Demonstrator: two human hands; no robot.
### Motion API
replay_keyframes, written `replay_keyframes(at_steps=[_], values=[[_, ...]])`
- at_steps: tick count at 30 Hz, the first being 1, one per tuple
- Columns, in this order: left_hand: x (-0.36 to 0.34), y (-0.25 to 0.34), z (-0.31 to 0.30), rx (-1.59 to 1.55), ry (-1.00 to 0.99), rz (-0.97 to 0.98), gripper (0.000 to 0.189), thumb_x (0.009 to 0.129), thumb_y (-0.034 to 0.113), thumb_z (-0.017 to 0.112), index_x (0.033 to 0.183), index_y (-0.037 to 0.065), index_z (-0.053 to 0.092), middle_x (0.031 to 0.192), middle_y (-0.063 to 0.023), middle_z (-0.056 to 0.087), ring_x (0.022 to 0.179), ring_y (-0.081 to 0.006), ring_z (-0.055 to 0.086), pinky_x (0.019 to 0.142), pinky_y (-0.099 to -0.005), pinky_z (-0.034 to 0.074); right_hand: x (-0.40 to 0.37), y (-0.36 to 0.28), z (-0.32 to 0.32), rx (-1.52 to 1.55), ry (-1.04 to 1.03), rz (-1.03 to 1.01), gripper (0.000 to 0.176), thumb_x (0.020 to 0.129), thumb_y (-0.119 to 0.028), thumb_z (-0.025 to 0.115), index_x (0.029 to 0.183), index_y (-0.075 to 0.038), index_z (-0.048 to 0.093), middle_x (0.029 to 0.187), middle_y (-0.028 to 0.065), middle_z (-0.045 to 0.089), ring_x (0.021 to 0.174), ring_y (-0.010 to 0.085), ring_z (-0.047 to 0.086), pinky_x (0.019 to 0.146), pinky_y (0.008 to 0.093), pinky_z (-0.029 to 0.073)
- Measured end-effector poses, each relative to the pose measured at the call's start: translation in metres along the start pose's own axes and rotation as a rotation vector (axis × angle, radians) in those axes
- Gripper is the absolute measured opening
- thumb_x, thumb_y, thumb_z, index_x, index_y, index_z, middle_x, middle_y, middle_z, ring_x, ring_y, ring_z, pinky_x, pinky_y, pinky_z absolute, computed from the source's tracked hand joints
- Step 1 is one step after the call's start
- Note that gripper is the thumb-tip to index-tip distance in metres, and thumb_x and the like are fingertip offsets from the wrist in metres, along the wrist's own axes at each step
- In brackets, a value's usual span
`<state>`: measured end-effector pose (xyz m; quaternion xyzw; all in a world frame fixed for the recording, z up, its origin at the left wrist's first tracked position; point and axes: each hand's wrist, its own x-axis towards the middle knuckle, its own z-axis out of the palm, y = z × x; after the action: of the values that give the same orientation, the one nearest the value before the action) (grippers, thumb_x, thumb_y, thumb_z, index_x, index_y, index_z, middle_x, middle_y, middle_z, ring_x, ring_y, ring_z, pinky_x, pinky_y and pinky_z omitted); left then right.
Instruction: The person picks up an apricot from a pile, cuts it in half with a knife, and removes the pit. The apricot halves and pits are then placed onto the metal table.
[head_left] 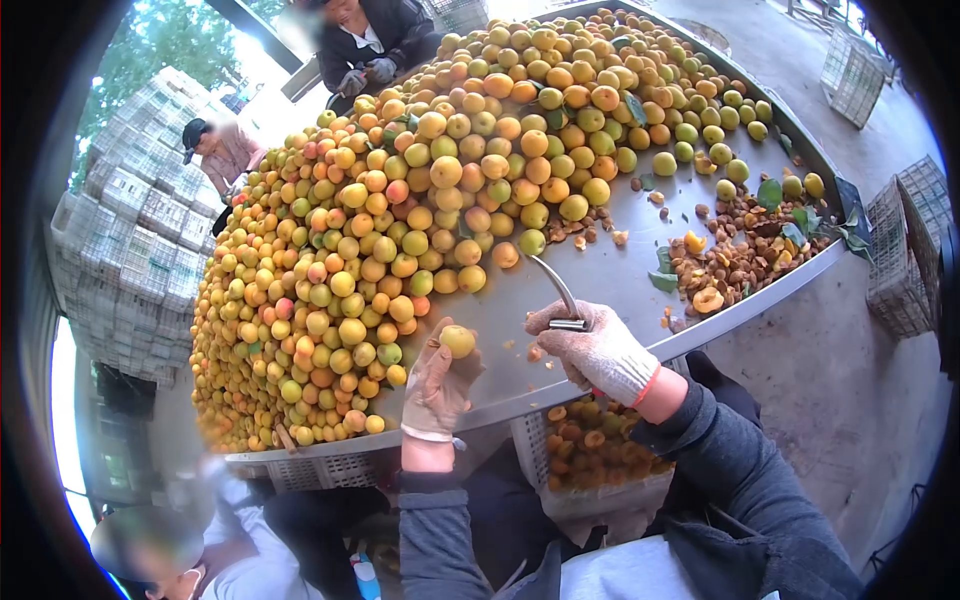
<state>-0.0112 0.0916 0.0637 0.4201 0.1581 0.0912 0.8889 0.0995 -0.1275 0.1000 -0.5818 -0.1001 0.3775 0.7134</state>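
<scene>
A whole yellow apricot [458,341] sits in the fingers of my gloved left hand [434,392], which is closed around it near the table's front edge. My gloved right hand [606,352] grips a knife with a curved metal blade [557,284]; the blade points up and away, toward the apricot pile. The two hands are apart. Just beyond them spreads a large heap of yellow, orange and greenish apricots [400,240] on the metal table [612,290]. Below the edge, in front of me, a crate [532,452] holds split apricot halves [598,440].
Brown pits and scraps [735,245] with green leaves [770,195] lie at the table's right corner. Stacked crates [135,230] stand at left, more crates [900,250] at right. Other people are at the far side [370,45], left [225,155] and near left [250,550].
</scene>
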Motion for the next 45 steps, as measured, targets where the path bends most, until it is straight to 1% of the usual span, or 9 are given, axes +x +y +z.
replay_keyframes(at_steps=[4, 7, 16, 22, 24, 30, 32, 33, 45], values=[[0.029, 0.013, -0.025, 0.544, 0.240, -0.180, 0.049, 0.088, 0.015, 0.062, 0.134, 0.005, 0.048, 0.118, -0.0165, 0.060, 0.101, -0.0257, 0.063, 0.086, -0.0386, 0.052, -0.007, -0.018, -0.008, 0.027, 0.052, 0.021, 0.019, 0.087, -0.009, 0.059, 0.102, 0.000, 0.063, 0.071, 0.0005, 0.055, 0.040, 0.0056, 0.045, 0.035, 0.0208, 0.036], [0.067, 0.017, -0.037, 1.620, 0.219, 0.007, 0.052, 0.075, 0.021, 0.067, 0.124, 0.003, 0.059, 0.124, -0.0209, 0.059, 0.108, -0.0309, 0.061, 0.095, -0.0338, 0.046, -0.010, -0.025, -0.013, 0.026, 0.070, -0.024, 0.018, 0.087, -0.008, 0.058, 0.103, -0.002, 0.064, 0.064, -0.0018, 0.052, 0.041, 0.0047, 0.045, 0.036, 0.0203, 0.035], [0.153, -0.020, 0.025, 2.229, 0.355, -0.071, 0.054, 0.076, 0.023, 0.072, 0.124, 0.005, 0.057, 0.124, -0.0157, 0.055, 0.110, -0.0324, 0.057, 0.091, -0.0370, 0.049, -0.010, -0.033, -0.016, 0.029, 0.110, -0.042, 0.015, 0.086, -0.014, 0.063, 0.100, -0.009, 0.068, 0.064, -0.0042, 0.055, 0.047, 0.0027, 0.044, 0.042, 0.0201, 0.034], [0.113, -0.005, 0.014, 1.802, 0.200, -0.064, 0.055, 0.075, 0.018, 0.072, 0.126, 0.007, 0.055, 0.113, -0.0140, 0.063, 0.097, -0.0244, 0.063, 0.083, -0.0356, 0.051, -0.013, -0.028, -0.012, 0.028, 0.076, -0.065, 0.015, 0.086, -0.015, 0.064, 0.100, -0.009, 0.068, 0.070, -0.0029, 0.061, 0.049, 0.0027, 0.046, 0.044, 0.0201, 0.038], [0.099, -0.011, -0.004, 0.769, 0.158, -0.151, 0.049, 0.081, 0.020, 0.071, 0.125, 0.006, 0.055, 0.106, -0.0111, 0.066, 0.093, -0.0216, 0.065, 0.083, -0.0341, 0.052, -0.012, -0.021, -0.013, -0.002, 0.066, -0.101, 0.015, 0.087, -0.015, 0.063, 0.100, -0.009, 0.067, 0.072, -0.0025, 0.062, 0.050, 0.0026, 0.046, 0.045, 0.0199, 0.038], [0.031, -0.020, 0.049, -0.146, -0.086, -0.007, 0.047, 0.089, 0.031, 0.067, 0.125, 0.004, 0.053, 0.105, -0.0088, 0.065, 0.091, -0.0211, 0.064, 0.079, -0.0344, 0.054, -0.002, 0.013, -0.007, -0.347, 0.026, -0.374, 0.014, 0.085, -0.008, 0.063, 0.098, -0.005, 0.067, 0.078, 0.0013, 0.064, 0.071, 0.0093, 0.057, 0.067, 0.0254, 0.050], [0.024, -0.033, 0.057, -0.139, -0.114, 0.016, 0.052, 0.087, 0.039, 0.066, 0.124, 0.004, 0.053, 0.105, -0.0092, 0.064, 0.096, -0.0222, 0.062, 0.083, -0.0359, 0.052, -0.006, 0.014, -0.003, -0.369, -0.060, -0.286, 0.015, 0.083, -0.006, 0.063, 0.097, -0.003, 0.067, 0.081, 0.0034, 0.066, 0.080, 0.0127, 0.060, 0.078, 0.0281, 0.050], [0.017, -0.035, 0.067, -0.121, -0.100, 0.033, 0.053, 0.088, 0.041, 0.066, 0.123, 0.004, 0.053, 0.105, -0.0101, 0.063, 0.099, -0.0233, 0.060, 0.087, -0.0370, 0.050, -0.006, 0.018, 0.001, -0.391, -0.050, -0.329, 0.018, 0.080, -0.014, 0.061, 0.095, -0.006, 0.067, 0.082, 0.0149, 0.066, 0.073, 0.0288, 0.065, 0.070, 0.0355, 0.051], [0.012, -0.042, 0.068, 0.007, -0.010, 0.117, 0.054, 0.086, 0.040, 0.069, 0.115, -0.003, 0.057, 0.104, -0.0128, 0.062, 0.098, -0.0221, 0.060, 0.092, -0.0340, 0.044, 0.002, 0.022, 0.012, -0.649, 0.059, -0.403, 0.018, 0.080, -0.008, 0.059, 0.096, -0.006, 0.068, 0.080, 0.0189, 0.066, 0.073, 0.0357, 0.065, 0.068, 0.0385, 0.052]])
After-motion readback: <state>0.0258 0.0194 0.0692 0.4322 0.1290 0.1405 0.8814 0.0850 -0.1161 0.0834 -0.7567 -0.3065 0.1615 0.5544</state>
